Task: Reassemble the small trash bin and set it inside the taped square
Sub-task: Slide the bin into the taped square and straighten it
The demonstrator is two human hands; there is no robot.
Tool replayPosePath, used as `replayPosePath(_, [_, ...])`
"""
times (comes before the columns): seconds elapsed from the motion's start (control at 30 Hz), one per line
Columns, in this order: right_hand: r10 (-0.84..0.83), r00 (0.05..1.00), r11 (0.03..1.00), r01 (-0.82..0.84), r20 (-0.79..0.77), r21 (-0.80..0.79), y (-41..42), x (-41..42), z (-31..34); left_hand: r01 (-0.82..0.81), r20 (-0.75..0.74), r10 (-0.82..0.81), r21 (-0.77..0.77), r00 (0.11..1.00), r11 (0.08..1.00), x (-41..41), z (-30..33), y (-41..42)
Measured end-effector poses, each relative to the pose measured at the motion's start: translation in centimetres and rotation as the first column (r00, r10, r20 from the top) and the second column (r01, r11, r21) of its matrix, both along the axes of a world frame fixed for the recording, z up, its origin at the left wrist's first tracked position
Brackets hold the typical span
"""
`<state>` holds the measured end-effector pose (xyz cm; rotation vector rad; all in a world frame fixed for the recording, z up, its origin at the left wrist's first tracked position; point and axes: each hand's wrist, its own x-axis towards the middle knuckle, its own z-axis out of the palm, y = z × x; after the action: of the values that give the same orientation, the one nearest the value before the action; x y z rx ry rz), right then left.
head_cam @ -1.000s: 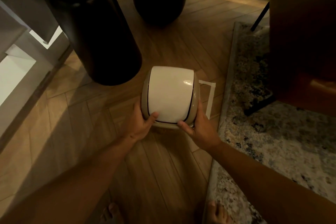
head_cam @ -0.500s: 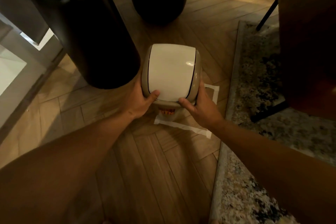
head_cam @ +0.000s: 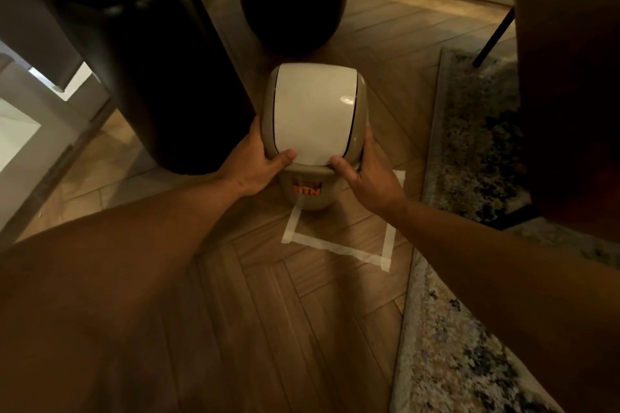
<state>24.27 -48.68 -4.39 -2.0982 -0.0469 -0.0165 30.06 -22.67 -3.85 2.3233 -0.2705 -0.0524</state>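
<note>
Both hands clasp the lid rim of the trash bin [head_cam: 313,131], which stands at the far edge of the taped square [head_cam: 339,238], near two tall dark vases [head_cam: 144,54]. It looks like light, stiff, smooth plastic; a rim-level hold on either side suits it. Left hand [head_cam: 258,161] and right hand [head_cam: 369,178] curl partly shut, thumbs pressing the white swing flap [head_cam: 313,111].

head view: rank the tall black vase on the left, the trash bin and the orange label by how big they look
1. tall black vase, though it sits nearer the camera
2. trash bin
3. orange label
</note>
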Motion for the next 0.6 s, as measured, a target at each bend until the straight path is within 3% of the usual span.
replayPosePath(0.37, [-0.021, 0.999, 1.0, 0.021, 0.042, -0.008, 0.6, 1.3, -0.1, 0.012, -0.016, -0.012, 0.008, 1.0, 1.0, 1.5, 0.2, 0.5])
replayPosePath(0.6, [0.037, 0.995, 0.999, -0.035, -0.09, 0.018, -0.7, 0.8, 2.3, 0.05, -0.072, -0.05, -0.001, 0.996, 0.999, 0.4, 2.6, 0.8])
